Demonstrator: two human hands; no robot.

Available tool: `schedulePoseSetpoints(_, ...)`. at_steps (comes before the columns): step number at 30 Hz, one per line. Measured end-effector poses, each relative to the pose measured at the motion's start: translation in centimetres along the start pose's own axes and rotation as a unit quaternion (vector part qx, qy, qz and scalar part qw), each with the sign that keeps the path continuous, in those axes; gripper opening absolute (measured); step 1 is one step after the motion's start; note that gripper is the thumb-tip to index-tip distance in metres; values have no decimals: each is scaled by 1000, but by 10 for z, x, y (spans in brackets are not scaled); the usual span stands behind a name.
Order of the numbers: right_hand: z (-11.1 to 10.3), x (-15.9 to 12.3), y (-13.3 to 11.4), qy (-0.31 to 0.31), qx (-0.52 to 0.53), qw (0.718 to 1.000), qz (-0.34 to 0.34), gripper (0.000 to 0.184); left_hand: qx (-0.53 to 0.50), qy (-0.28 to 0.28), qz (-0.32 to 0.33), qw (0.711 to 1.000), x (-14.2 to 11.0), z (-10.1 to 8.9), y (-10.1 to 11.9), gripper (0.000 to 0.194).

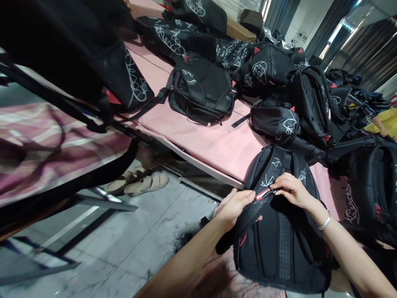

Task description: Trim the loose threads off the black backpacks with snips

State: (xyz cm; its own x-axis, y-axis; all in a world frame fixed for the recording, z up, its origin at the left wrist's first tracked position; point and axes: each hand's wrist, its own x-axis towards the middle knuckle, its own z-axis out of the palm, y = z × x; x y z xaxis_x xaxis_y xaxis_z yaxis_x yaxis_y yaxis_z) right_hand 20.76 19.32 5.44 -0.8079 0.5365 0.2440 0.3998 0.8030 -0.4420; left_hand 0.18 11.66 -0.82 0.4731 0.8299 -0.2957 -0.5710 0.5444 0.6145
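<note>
A black backpack [283, 244] with white scribble prints leans in front of me against the table edge, its strap side facing me. My left hand [235, 207] is closed on the backpack's shoulder strap [249, 215], thumb on top beside a small red-and-white label [263, 193]. My right hand [291, 190], with a silver bracelet at the wrist, is closed in a pinch at the other end of that label. A small dark piece shows at its fingertips, too little of it visible to name.
Several more black backpacks [201, 89] lie along the pink tabletop [214, 142]. At left, a large black bag [133, 82] and checked cloth [46, 145] fill the near side. Sandals [147, 185] rest on the tiled floor. A person in yellow [386, 124] is at the far right.
</note>
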Motion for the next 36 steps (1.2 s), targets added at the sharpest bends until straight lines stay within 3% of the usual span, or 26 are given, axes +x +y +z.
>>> schedulePoseSetpoints(5,-1,0,-7,-6,1,1000,1,20,-30,41,6,999,-2,11,2,35)
schedulePoseSetpoints(10,-1,-5,-12,5,-13,1000,16,21,-37,25,14,999,-3,17,4,38)
schedulePoseSetpoints(17,5,-25,-29,83,-26,994,60,16,-54,10,-2,998,-6,33,5,41)
schedulePoseSetpoints(23,14,-58,-62,190,-75,963,178,19,-72,-13,16,997,-8,48,1,49)
schedulePoseSetpoints(30,16,-70,-86,192,-153,946,213,23,-67,-26,41,997,-8,65,-7,51)
schedulePoseSetpoints(36,34,-73,-96,229,-268,905,236,27,-71,-6,50,996,-7,73,-16,52)
